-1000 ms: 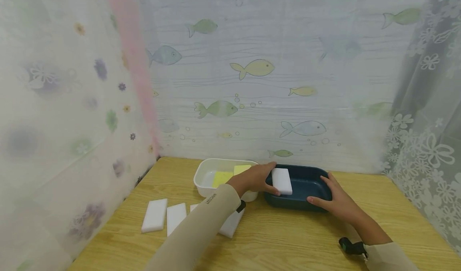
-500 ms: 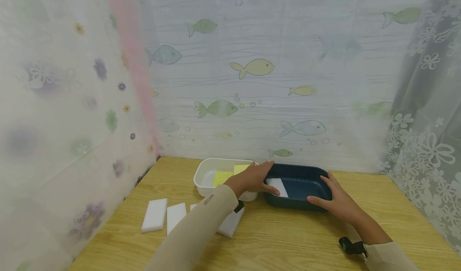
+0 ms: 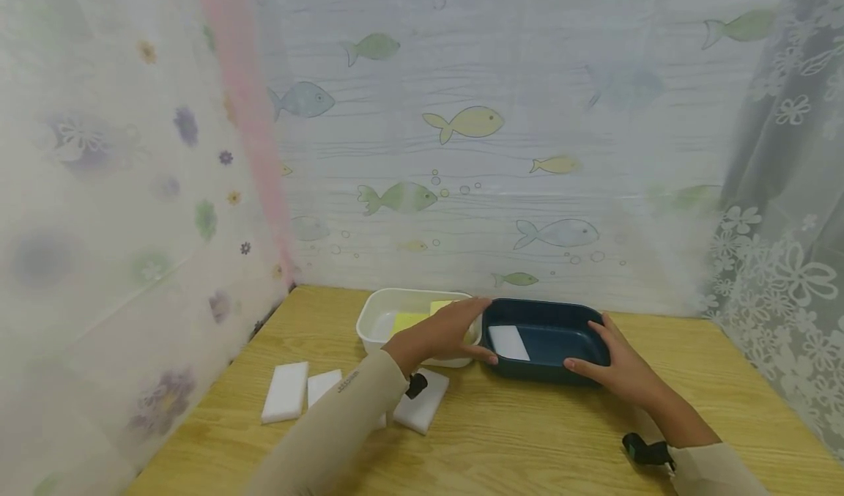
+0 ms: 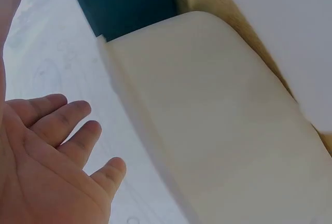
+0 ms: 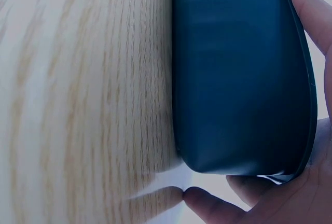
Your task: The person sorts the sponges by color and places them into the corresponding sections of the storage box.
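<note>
A flat white sponge (image 3: 509,343) lies on the floor of the dark blue bin (image 3: 547,374), at its left end. My left hand (image 3: 443,331) hovers over the right end of the white bin (image 3: 371,341), its fingers spread and holding nothing; the thumb tip is right at the blue bin's rim. In the left wrist view the left palm (image 4: 57,167) shows bare beside the white bin. At the blue bin's right end my right hand (image 3: 623,364) grips the wall, thumb on the front rim and fingers round the back corner.
Yellow sponges (image 3: 409,321) lie in the white bin. Several white sponges (image 3: 286,392) rest in a row at the front left of the wooden table (image 3: 527,445), partly hidden by the left sleeve (image 3: 330,430). A fish-patterned curtain (image 3: 461,217) hangs behind.
The white sponge has gone from standing tilted at the blue bin's left end to lying flat inside it. My left hand has let go and drawn back left. The right hand stays put.
</note>
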A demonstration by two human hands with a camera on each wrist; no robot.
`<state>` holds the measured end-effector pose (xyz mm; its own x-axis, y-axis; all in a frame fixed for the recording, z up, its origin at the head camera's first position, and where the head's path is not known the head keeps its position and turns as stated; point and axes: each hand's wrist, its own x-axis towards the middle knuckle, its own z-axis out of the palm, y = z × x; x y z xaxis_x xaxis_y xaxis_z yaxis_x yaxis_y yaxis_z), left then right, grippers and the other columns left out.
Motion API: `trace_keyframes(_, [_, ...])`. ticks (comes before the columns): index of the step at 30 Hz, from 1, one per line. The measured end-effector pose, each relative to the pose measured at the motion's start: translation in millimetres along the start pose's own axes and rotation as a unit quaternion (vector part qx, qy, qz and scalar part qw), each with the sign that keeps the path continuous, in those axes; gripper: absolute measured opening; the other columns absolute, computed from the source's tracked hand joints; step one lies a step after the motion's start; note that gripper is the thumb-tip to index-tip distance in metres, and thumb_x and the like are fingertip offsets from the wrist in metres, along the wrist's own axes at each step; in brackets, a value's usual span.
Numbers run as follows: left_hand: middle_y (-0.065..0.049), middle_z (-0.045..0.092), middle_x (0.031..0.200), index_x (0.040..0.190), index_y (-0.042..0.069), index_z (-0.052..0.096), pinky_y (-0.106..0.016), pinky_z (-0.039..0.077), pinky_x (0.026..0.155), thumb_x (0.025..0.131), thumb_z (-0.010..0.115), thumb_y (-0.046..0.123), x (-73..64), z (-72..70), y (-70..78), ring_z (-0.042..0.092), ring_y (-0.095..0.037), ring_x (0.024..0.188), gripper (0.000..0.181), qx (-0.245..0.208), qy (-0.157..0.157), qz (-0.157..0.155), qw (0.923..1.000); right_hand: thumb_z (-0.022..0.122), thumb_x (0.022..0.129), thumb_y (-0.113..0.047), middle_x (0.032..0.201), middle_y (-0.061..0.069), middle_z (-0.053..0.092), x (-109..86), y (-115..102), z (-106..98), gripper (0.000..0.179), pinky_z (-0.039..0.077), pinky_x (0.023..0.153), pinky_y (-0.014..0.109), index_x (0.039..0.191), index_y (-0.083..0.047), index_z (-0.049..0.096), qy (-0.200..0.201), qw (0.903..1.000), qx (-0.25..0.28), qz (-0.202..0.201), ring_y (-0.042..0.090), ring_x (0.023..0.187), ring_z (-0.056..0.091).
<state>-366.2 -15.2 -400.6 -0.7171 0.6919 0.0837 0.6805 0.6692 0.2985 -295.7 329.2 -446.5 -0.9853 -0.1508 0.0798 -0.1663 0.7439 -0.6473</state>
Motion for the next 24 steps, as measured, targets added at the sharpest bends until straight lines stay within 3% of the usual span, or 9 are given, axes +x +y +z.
trace_keyframes(4, [0.004,0.025,0.172,0.167,0.023,0.02,-0.045,0.03,0.126,0.081,0.073,0.072,-18.5,-5.2,-4.9,0.026,-0.02,0.158,0.112,-0.026,0.012,0.017,0.9994,0.071,0.093,-0.058,0.171,0.026,-0.015,-0.5,-1,0,0.109,0.021,0.104,0.085,0.165,-0.002,0.012,0.003,1.0,-0.003,-0.002,0.062,0.151,0.004])
trace_keyframes(9, [0.002,0.028,0.17,0.166,0.021,0.023,-0.045,0.031,0.125,0.081,0.077,0.068,-40.7,-12.5,-7.8,0.028,-0.019,0.157,0.111,-0.056,0.022,0.028,0.9978,0.072,0.093,-0.057,0.17,0.026,-0.015,-1.2,-2,0,0.11,0.021,0.104,0.085,0.165,-0.001,0.012,0.003,1.0,0.0,-0.004,0.062,0.151,0.004])
trace_keyframes(15, [0.001,0.03,0.17,0.165,0.021,0.027,-0.046,0.032,0.124,0.082,0.078,0.065,-65.4,-19.4,-13.5,0.03,-0.021,0.156,0.107,-0.063,0.039,0.038,0.9965,0.072,0.093,-0.056,0.17,0.027,-0.014,-0.8,-1,-1,0.108,0.022,0.104,0.085,0.165,0.0,0.012,0.001,1.0,0.002,-0.006,0.063,0.151,0.004])
trace_keyframes(24, [0.002,0.031,0.169,0.162,0.017,0.035,-0.049,0.032,0.124,0.081,0.08,0.064,-100.7,-24.7,-19.0,0.029,-0.021,0.156,0.104,-0.087,0.057,0.034,0.994,0.072,0.093,-0.055,0.17,0.027,-0.014,0.5,0,-1,0.108,0.023,0.104,0.084,0.165,0.0,0.013,0.002,1.0,-0.001,-0.006,0.063,0.15,0.006])
